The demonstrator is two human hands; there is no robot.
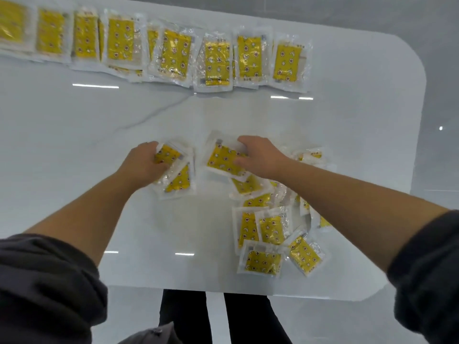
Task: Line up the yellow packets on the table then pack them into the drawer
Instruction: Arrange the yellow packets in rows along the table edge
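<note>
A row of several yellow packets (pixel 173 53) in clear wrappers lies side by side along the far edge of the white table (pixel 74 145). A loose pile of yellow packets (pixel 270 229) sits at the near right. My left hand (pixel 142 162) grips a small stack of packets (pixel 177 180) at the table's middle. My right hand (pixel 260 156) holds a single packet (pixel 223 158) beside it, just above the loose pile. No drawer is in view.
The table has a rounded right corner (pixel 407 78) and a near edge (pixel 198 289) right in front of my legs. Grey glossy floor (pixel 434 170) surrounds it. My dark sleeves are pushed up at the bottom corners.
</note>
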